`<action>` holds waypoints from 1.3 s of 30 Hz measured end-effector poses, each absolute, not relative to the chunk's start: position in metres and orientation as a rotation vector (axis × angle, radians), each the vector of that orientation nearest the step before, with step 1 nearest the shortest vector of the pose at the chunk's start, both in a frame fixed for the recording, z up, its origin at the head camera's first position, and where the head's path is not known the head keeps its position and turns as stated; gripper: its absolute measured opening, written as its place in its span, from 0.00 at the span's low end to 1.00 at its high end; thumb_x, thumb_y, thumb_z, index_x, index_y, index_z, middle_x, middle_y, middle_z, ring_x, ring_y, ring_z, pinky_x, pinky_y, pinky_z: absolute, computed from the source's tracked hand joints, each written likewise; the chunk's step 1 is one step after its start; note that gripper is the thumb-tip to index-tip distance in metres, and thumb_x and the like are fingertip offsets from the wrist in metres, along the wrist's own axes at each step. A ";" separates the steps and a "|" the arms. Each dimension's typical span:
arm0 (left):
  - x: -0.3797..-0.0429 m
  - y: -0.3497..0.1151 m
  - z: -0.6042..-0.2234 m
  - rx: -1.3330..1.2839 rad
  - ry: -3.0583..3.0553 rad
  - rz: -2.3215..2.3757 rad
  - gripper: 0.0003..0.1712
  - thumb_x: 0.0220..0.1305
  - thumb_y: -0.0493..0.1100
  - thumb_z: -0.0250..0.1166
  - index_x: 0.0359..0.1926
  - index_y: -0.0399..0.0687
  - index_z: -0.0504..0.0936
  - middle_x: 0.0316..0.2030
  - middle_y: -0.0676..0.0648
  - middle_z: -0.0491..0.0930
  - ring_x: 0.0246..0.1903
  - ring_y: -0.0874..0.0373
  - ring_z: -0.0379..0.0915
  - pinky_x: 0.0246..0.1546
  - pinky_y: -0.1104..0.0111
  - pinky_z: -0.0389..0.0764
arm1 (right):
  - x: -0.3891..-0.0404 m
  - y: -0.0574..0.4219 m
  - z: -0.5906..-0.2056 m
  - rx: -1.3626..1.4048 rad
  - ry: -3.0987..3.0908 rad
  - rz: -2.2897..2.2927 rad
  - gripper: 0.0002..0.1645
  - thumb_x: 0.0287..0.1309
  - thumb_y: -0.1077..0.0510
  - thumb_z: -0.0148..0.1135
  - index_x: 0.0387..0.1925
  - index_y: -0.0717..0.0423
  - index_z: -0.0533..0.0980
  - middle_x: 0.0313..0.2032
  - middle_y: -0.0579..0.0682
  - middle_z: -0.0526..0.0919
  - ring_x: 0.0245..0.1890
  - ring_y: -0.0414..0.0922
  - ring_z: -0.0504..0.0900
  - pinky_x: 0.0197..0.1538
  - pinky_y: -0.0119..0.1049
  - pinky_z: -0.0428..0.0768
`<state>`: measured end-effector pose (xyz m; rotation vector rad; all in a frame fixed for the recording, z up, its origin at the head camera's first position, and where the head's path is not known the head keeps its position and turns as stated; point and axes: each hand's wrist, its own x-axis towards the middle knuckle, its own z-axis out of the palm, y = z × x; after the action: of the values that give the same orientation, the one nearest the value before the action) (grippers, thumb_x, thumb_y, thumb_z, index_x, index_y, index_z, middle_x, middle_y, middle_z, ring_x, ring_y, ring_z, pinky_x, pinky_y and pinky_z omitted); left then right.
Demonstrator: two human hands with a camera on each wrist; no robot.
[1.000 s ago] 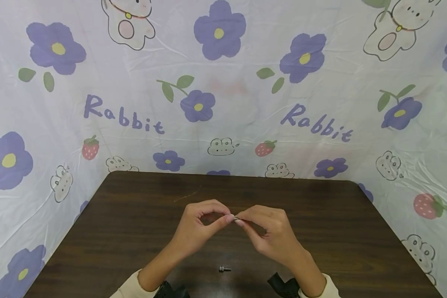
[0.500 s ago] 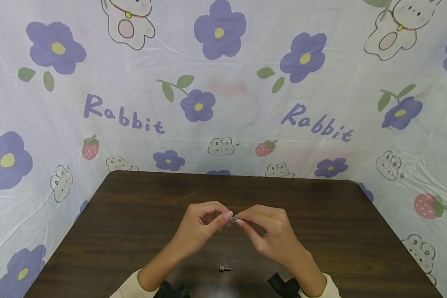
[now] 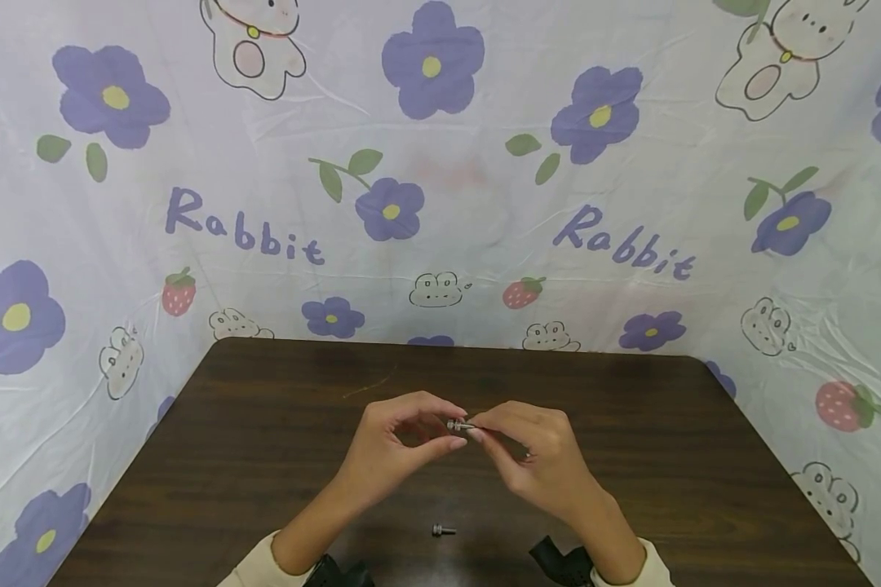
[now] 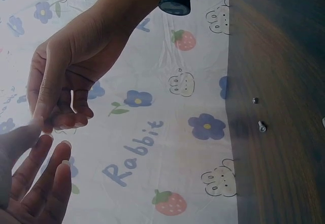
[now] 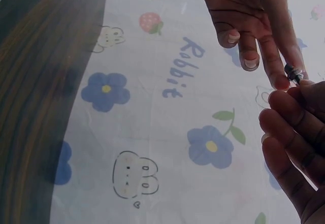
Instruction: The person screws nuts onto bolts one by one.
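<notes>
In the head view a small metal bolt [image 3: 458,425] lies level between my two hands, with ring-like pieces near its head. My right hand [image 3: 539,444] pinches the shank end between thumb and index finger. Around the head end, the thumb and index finger of my left hand [image 3: 392,440] are spread, with a gap to the metal. The right wrist view shows the bolt [image 5: 293,74] too, its head pointing at the left hand [image 5: 256,21]. Fingers hide it in the left wrist view. A second bolt [image 3: 444,530] lies on the table nearer the body.
Dark wooden table [image 3: 264,456], backed by a printed cloth [image 3: 440,228]. In the left wrist view, a loose bolt [image 4: 262,126] and a small nut-like piece [image 4: 255,100] lie on the table. Black wrist mounts [image 3: 561,562] are near the front edge.
My left thumb and index finger have come apart from the bolt, so its head now shows. My right hand still pinches it, nearly in place. The bolt on the table has not moved.
</notes>
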<state>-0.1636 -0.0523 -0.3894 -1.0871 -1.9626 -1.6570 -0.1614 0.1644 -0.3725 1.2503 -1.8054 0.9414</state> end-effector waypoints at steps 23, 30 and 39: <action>-0.163 -0.052 -0.388 -1.073 -1.975 -1.688 0.06 0.64 0.37 0.72 0.42 0.48 0.89 0.33 0.49 0.87 0.28 0.59 0.83 0.25 0.66 0.84 | -0.159 0.164 -0.372 1.259 -1.816 0.940 0.09 0.71 0.57 0.62 0.37 0.57 0.85 0.33 0.47 0.88 0.33 0.41 0.88 0.37 0.31 0.86; -0.164 -0.052 -0.389 -1.063 -2.014 -1.729 0.02 0.68 0.38 0.69 0.38 0.48 0.88 0.27 0.50 0.84 0.21 0.61 0.79 0.18 0.69 0.79 | -0.159 0.163 -0.372 1.270 -1.824 0.954 0.10 0.71 0.57 0.63 0.37 0.57 0.85 0.32 0.48 0.88 0.31 0.41 0.88 0.36 0.31 0.86; -0.164 -0.052 -0.390 -1.037 -2.089 -1.728 0.07 0.72 0.40 0.65 0.36 0.51 0.88 0.27 0.53 0.84 0.22 0.60 0.79 0.19 0.67 0.80 | -0.157 0.162 -0.371 1.279 -1.843 0.970 0.09 0.70 0.58 0.63 0.36 0.57 0.85 0.31 0.47 0.88 0.29 0.40 0.87 0.34 0.30 0.85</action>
<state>-0.1639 -0.0519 -0.3904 -1.0374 -2.0894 -1.7284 -0.1575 0.1624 -0.3714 1.2793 -1.8426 0.9701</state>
